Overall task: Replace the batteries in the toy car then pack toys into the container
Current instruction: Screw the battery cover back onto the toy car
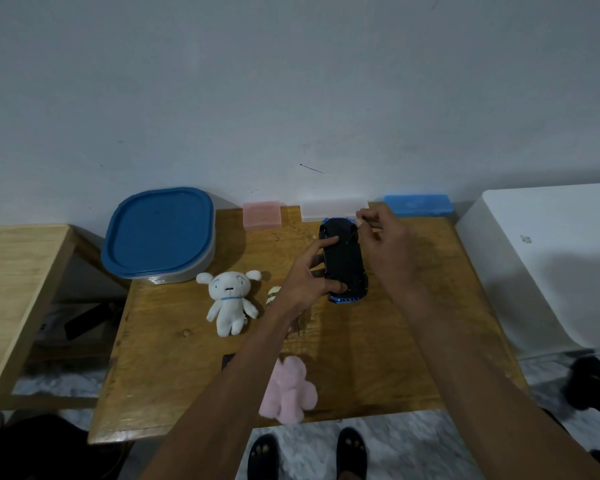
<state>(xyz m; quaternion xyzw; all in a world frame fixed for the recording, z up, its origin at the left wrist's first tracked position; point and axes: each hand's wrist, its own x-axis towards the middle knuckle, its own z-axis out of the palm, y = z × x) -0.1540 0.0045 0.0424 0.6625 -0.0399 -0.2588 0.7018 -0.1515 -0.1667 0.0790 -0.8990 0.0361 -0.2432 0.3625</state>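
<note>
Near the back edge of the table (pixel 378 358), the car (pixel 343 261) lies upside down, its black underside up. The left hand (pixel 309 278) grips it, thumb on the near end and a finger stretched across the underside. The right hand (pixel 385 233) hovers over the far end, fingertips pinching something small, perhaps a screw or tool; the view is too dim to tell. The lidded container (pixel 160 237) sits at the back left corner. A white plush (pixel 227 303) lies left of the car, a pink plush (pixel 288 393) at the front edge.
</note>
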